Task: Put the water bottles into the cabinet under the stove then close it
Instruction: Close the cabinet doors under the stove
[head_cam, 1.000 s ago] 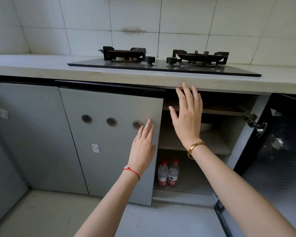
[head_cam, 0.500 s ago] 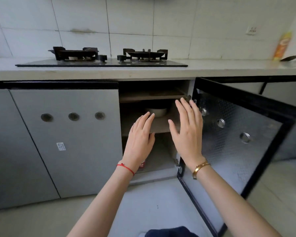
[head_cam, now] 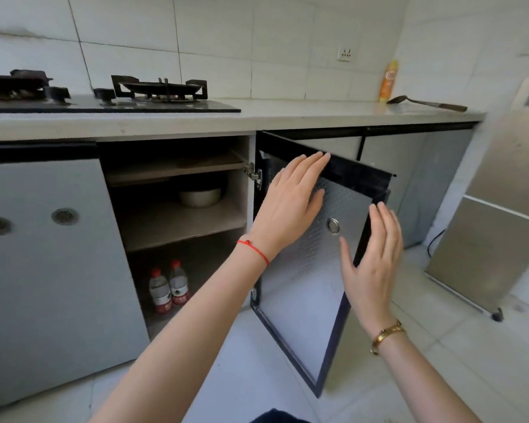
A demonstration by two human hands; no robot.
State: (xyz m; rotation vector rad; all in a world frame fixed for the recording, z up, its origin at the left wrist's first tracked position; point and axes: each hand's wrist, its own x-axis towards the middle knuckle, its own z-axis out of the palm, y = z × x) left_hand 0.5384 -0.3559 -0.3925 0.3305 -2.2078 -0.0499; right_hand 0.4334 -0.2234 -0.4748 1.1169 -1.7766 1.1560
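Observation:
Two clear water bottles [head_cam: 168, 287] with red caps and red labels stand side by side on the bottom level of the cabinet under the stove [head_cam: 110, 97]. The cabinet's right door [head_cam: 306, 288] hangs wide open, its silver inner face toward me. My left hand [head_cam: 290, 206] lies flat with spread fingers in front of the door's inner face, near its top. My right hand [head_cam: 371, 264] is open at the door's outer free edge, fingertips at the black frame. Neither hand holds anything.
A white bowl [head_cam: 199, 196] sits on the middle shelf. The left cabinet door [head_cam: 43, 270] is closed. On the counter far right are an orange bottle [head_cam: 390, 80] and a ladle [head_cam: 425, 102]. A steel appliance on wheels [head_cam: 489, 239] stands to the right.
My view has swung right. Both hands moved from the cabinet opening over to the open right door, the left onto its inner face, the right to its outer edge.

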